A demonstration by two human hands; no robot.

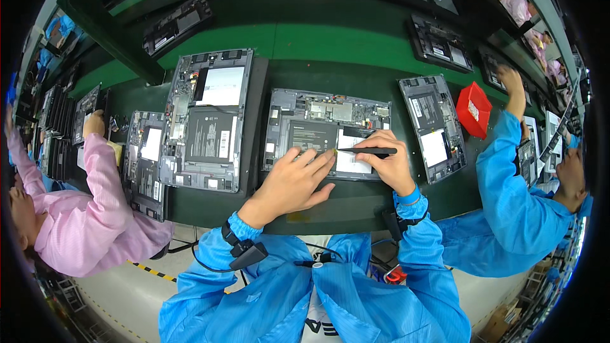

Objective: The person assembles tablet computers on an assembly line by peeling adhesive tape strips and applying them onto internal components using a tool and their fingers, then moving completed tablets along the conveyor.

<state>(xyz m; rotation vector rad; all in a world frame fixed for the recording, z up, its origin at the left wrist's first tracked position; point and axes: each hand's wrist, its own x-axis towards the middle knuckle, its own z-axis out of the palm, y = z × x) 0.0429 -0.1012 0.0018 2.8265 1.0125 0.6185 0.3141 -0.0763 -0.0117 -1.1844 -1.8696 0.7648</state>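
In front of me an opened tablet (295,101) lies with its circuit boards and dark battery (311,133) exposed. My left hand (289,181) rests over the battery's lower edge, fingers stretched and spread, holding nothing. Its index fingertip is beside a small yellowish spot at the edge of a white panel (351,164). In my right hand (393,168) is a pair of black tweezers (378,150), pinched between thumb and fingers. The tips point left, to the white panel's edge near my left index finger. Whether they grip anything is too small to tell.
Left stand stacked opened tablets (175,143); another opened tablet (435,127) lies right, beside a red bin (473,111) with small parts. Co-workers in pink (105,200) and blue (524,187) sit either side. A green post (111,38) rises at the far left.
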